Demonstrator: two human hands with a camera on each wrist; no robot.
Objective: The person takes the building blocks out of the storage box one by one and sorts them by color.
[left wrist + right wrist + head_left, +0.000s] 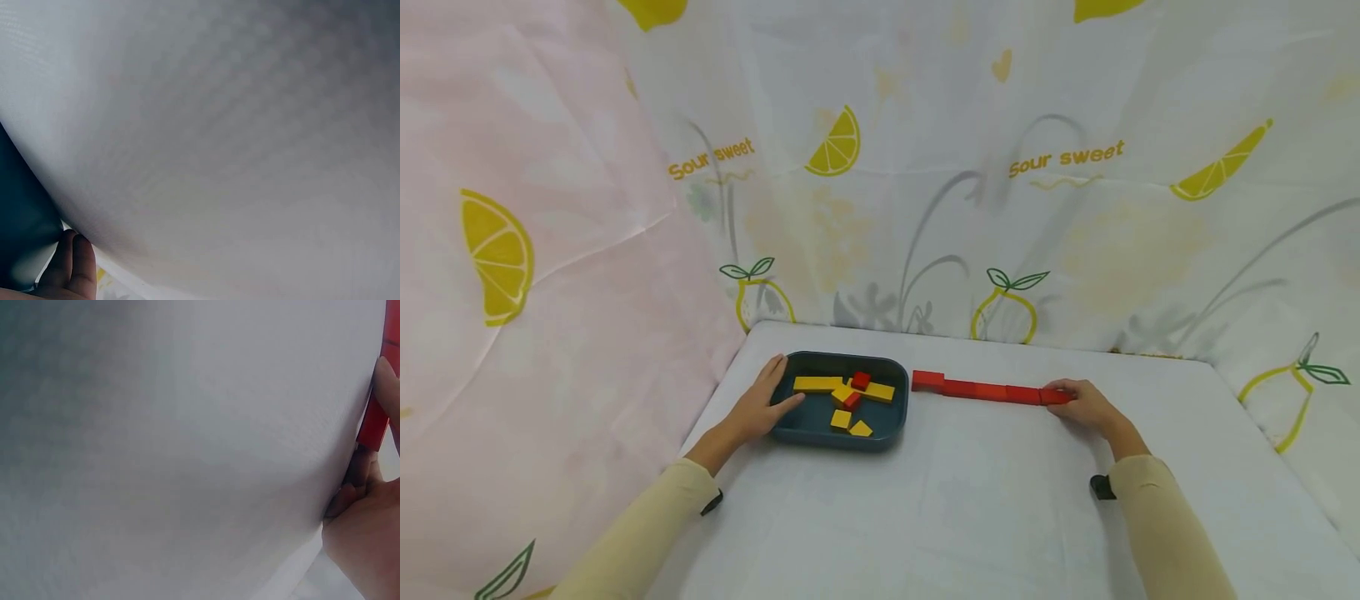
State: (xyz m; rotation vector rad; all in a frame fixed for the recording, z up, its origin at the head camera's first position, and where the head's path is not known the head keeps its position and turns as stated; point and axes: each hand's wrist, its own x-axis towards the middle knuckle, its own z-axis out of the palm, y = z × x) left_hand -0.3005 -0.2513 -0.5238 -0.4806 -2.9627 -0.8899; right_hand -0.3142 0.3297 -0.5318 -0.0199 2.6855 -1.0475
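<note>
A dark blue tray [842, 443] stands at the left of the table. My left hand [758, 408] holds its left side, thumb over the rim and fingers along the outer wall; the left wrist view shows two of those fingers [81, 265] against it. Inside lie several yellow blocks [817, 384] and two red blocks [861, 380]. A row of red blocks [992, 392] stretches right from beside the tray, its left end raised above the rest. At the right end, my right hand [1086, 406] pinches the last red block [373, 425], thumb on its near side.
White cloth covers the table [970, 517]. Behind it hangs a patterned curtain [910, 217], and a pinkish one [572, 358] closes off the left side. Dark wrist devices [1102, 487] sit under both forearms.
</note>
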